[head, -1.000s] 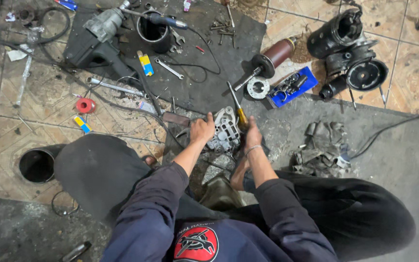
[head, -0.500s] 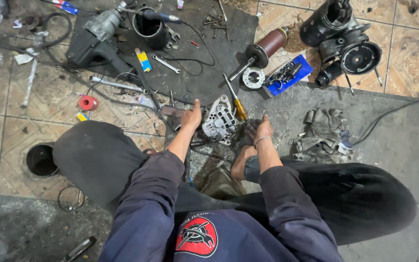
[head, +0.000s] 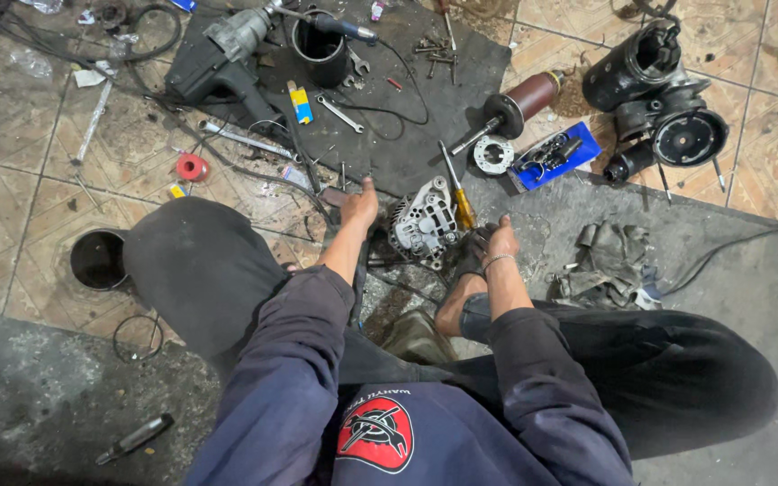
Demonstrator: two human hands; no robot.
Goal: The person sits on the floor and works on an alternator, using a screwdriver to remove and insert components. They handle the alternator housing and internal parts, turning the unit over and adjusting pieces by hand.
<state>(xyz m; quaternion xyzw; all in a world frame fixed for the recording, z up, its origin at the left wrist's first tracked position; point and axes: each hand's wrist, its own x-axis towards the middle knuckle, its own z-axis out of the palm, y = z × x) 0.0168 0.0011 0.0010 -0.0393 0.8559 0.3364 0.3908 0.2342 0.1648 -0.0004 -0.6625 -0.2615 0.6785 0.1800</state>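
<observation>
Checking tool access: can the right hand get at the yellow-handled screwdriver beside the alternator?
Probably yes. The right hand sits just below the yellow-handled screwdriver, which lies exposed beside the alternator, nothing lying between them.

Worn patterned floor tiles (head: 11, 189) beside a grey concrete patch (head: 749, 288).

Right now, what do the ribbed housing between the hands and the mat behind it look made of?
The alternator housing looks like cast aluminium: pale grey, matte, ribbed with vent slots. The dark mat looks like rubber or heavy felt, judging by its flat, dull black surface and cut edges; which one is unclear.
</observation>
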